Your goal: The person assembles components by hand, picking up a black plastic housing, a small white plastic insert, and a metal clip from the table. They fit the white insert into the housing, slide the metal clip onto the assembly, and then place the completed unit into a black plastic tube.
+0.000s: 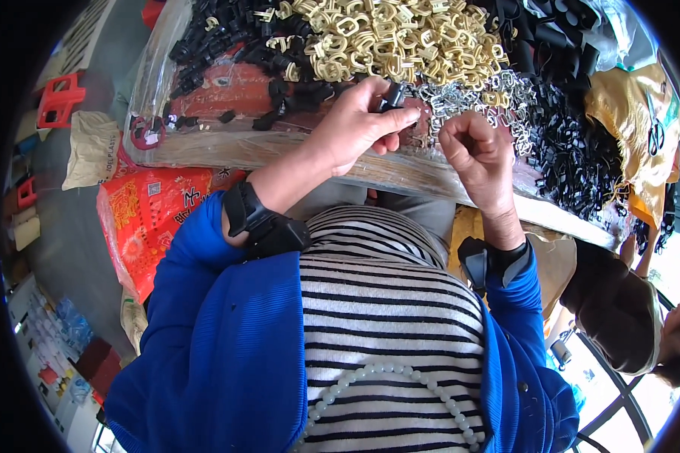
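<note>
- Fingers of the left hand (355,124) pinch a small black plastic clip (391,97), held up to work on.
- Right hand (476,151) at 3 o'clock is curled shut; what's inside, I cannot tell.
- Cream clips (385,38) sit piled at 12 o'clock, easy to reach.

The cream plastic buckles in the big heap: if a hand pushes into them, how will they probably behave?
The cream buckles look like small, rigid plastic frames, so probably light and stiff. Heaped loosely, they would likely slide and scatter, some hooking together through their open slots. The clear plastic sheet beneath looks smooth, so strays may slip.
</note>
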`<act>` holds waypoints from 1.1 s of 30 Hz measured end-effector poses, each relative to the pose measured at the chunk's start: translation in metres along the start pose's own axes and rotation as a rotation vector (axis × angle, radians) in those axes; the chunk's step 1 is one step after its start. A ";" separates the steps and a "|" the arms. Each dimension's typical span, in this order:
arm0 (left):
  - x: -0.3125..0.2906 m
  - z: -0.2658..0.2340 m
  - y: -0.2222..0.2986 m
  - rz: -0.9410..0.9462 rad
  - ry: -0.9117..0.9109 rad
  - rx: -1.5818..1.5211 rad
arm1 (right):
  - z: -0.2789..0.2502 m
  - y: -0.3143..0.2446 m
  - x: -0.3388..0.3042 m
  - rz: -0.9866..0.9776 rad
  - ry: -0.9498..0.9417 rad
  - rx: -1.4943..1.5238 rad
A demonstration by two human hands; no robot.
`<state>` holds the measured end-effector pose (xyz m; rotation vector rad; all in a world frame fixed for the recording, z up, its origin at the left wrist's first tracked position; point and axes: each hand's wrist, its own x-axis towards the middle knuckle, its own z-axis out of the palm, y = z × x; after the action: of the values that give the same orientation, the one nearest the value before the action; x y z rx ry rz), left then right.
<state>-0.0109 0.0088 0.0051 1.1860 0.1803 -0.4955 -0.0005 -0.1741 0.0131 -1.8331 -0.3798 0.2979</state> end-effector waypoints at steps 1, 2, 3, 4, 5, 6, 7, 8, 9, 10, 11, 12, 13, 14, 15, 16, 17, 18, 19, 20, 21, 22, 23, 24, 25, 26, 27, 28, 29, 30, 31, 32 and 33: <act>0.002 0.003 -0.001 -0.004 -0.037 -0.025 | 0.001 -0.001 -0.001 -0.041 -0.004 -0.010; 0.003 0.004 -0.001 -0.009 -0.074 -0.051 | 0.002 -0.003 -0.001 -0.081 -0.009 -0.020; 0.004 0.005 -0.002 -0.015 -0.077 -0.049 | 0.002 -0.004 -0.002 -0.120 -0.012 -0.029; 0.005 0.006 -0.001 -0.039 -0.144 -0.188 | 0.002 -0.005 -0.003 -0.116 -0.007 -0.026; 0.005 0.006 -0.001 -0.064 -0.211 -0.329 | 0.002 -0.005 -0.003 -0.133 0.000 -0.069; 0.005 0.007 -0.001 -0.089 -0.275 -0.469 | 0.002 -0.005 -0.003 -0.150 0.007 -0.112; 0.005 0.007 -0.001 -0.097 -0.276 -0.467 | 0.002 -0.006 -0.003 -0.167 0.015 -0.155; 0.005 0.008 -0.002 -0.109 -0.295 -0.455 | 0.002 -0.007 -0.003 -0.161 0.019 -0.151; 0.005 0.008 -0.002 -0.121 -0.314 -0.444 | 0.002 -0.008 -0.003 -0.200 0.026 -0.188; 0.004 0.008 -0.003 -0.132 -0.333 -0.432 | 0.003 -0.009 -0.003 -0.238 0.033 -0.224; 0.004 0.008 -0.005 -0.140 -0.334 -0.431 | 0.004 -0.010 -0.003 -0.277 0.039 -0.261; 0.004 0.007 -0.008 -0.135 -0.305 -0.406 | 0.004 -0.010 -0.003 -0.271 0.043 -0.258; 0.005 0.006 -0.011 -0.128 -0.277 -0.382 | 0.005 -0.011 -0.003 -0.294 0.048 -0.284; 0.005 0.006 -0.013 -0.120 -0.248 -0.357 | 0.006 -0.012 -0.003 -0.317 0.051 -0.309; 0.006 0.005 -0.014 -0.125 -0.249 -0.357 | 0.006 -0.012 -0.004 -0.341 0.055 -0.335; 0.006 0.004 -0.016 -0.128 -0.268 -0.355 | 0.005 -0.012 -0.004 -0.337 0.056 -0.334; 0.007 0.002 -0.016 -0.132 -0.287 -0.353 | 0.005 -0.012 -0.004 -0.342 0.047 -0.369; 0.007 0.001 -0.017 -0.134 -0.305 -0.352 | 0.004 -0.012 -0.005 -0.347 0.037 -0.403; 0.007 -0.001 -0.018 -0.137 -0.304 -0.354 | 0.004 -0.012 -0.005 -0.352 0.026 -0.437; 0.008 -0.003 -0.019 -0.148 -0.324 -0.356 | 0.004 -0.012 -0.005 -0.349 0.025 -0.436; 0.009 -0.005 -0.020 -0.159 -0.343 -0.358 | 0.004 -0.012 -0.006 -0.359 0.022 -0.464; 0.008 -0.005 -0.021 -0.170 -0.363 -0.360 | 0.005 -0.012 -0.006 -0.369 0.020 -0.491; 0.008 -0.005 -0.021 -0.172 -0.362 -0.362 | 0.005 -0.011 -0.006 -0.379 0.017 -0.520; 0.007 -0.004 -0.020 -0.178 -0.348 -0.335 | 0.005 -0.011 -0.006 -0.376 0.016 -0.519; 0.007 -0.003 -0.019 -0.184 -0.334 -0.309 | 0.005 -0.010 -0.006 -0.367 0.012 -0.523; 0.006 -0.002 -0.019 -0.191 -0.319 -0.282 | 0.005 -0.009 -0.006 -0.358 0.007 -0.526; 0.005 -0.001 -0.019 -0.193 -0.318 -0.284 | 0.005 -0.009 -0.006 -0.349 0.003 -0.530; 0.004 0.001 -0.019 -0.182 -0.319 -0.263 | 0.006 -0.009 -0.006 -0.347 0.001 -0.530; 0.003 0.002 -0.019 -0.171 -0.320 -0.242 | 0.006 -0.009 -0.006 -0.320 -0.017 -0.537; 0.003 0.003 -0.019 -0.160 -0.320 -0.222 | 0.006 -0.009 -0.007 -0.292 -0.036 -0.544; 0.002 0.003 -0.019 -0.161 -0.320 -0.224 | 0.005 -0.010 -0.007 -0.265 -0.055 -0.551; 0.002 0.004 -0.018 -0.168 -0.344 -0.190 | 0.005 -0.010 -0.007 -0.262 -0.057 -0.551; 0.002 0.004 -0.018 -0.174 -0.368 -0.156 | 0.005 -0.012 -0.007 -0.234 -0.071 -0.552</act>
<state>-0.0174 -0.0002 -0.0095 0.9128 0.0047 -0.8285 -0.0098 -0.1696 0.0228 -2.2899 -0.7788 0.0983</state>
